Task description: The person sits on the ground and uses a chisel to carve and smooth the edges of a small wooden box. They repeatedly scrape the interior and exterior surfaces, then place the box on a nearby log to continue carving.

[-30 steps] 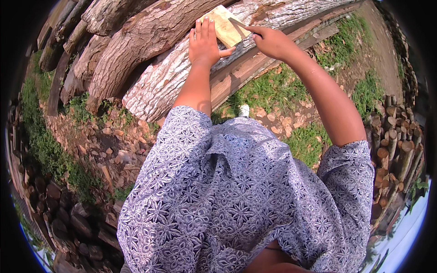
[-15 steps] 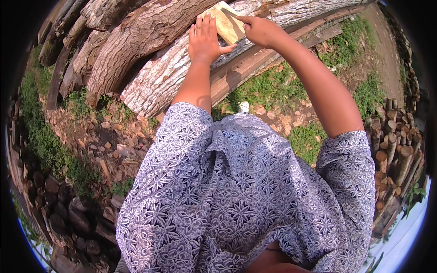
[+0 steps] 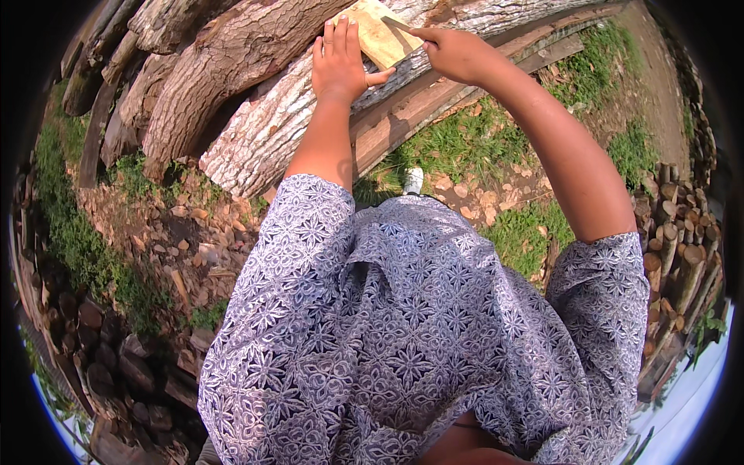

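A pale yellow wooden block [image 3: 377, 39] with a flat face lies on a rough, light-barked log [image 3: 267, 138]. My left hand [image 3: 339, 66] rests at the block's left side, fingers stretched out over its edge and the thumb out along its near edge. In my closed right hand [image 3: 457, 56] is a knife [image 3: 397, 25], its short dark blade reaching left over the block's upper right part. Its handle is hidden in my fist.
Thick brown logs [image 3: 225, 66] lie beyond and left of the block. A squared timber [image 3: 403, 116] runs along the near side. Wood chips [image 3: 209, 232] and grass [image 3: 457, 147] cover the ground. Stacked poles [image 3: 682, 248] stand at right, with dark piled logs [image 3: 116, 356] at lower left.
My left hand has shifted slightly left and down. My right hand has moved a little right, and the knife now lies farther right over the block.
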Tool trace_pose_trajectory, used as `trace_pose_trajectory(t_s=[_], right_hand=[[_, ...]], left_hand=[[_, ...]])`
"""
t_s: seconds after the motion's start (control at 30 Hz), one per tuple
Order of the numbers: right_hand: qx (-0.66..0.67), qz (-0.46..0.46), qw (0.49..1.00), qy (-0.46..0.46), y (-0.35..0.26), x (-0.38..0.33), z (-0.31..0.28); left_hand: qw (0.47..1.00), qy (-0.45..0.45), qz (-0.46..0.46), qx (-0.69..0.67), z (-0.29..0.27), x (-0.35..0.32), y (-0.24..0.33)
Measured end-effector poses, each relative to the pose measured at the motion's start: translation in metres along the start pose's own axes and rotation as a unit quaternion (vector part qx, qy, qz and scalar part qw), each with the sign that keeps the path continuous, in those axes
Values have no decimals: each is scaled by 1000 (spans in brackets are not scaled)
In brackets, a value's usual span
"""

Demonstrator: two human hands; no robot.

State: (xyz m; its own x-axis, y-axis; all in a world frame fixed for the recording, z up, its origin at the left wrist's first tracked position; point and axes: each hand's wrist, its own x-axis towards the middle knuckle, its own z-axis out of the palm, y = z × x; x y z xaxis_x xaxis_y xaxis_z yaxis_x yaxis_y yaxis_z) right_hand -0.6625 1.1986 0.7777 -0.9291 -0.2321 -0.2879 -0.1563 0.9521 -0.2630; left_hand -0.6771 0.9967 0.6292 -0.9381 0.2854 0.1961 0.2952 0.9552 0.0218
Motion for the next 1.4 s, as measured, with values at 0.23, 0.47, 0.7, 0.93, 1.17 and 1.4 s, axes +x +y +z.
trace_pose_trajectory(t_s=[0.23,0.47,0.7,0.93,1.17,1.4], right_hand=[[-35,20,999,-4,-2,8,-2],[-10,40,999,-15,-3,5,4],[11,18,999,47,-6,39,31],[148,-18,989,-20,14,21,-4],[99,-90,991,6,39,-15,-17],[46,-81,995,43,34,4,-23]], left_hand=[[999,9,3,-32,0,0,3],[998,37,-6,-49,3,-1,5],[994,91,-19,-62,5,2,5],[997,64,-31,-10,12,0,7],[994,106,-32,-14,16,-3,7],[990,129,-18,-44,18,6,7]])
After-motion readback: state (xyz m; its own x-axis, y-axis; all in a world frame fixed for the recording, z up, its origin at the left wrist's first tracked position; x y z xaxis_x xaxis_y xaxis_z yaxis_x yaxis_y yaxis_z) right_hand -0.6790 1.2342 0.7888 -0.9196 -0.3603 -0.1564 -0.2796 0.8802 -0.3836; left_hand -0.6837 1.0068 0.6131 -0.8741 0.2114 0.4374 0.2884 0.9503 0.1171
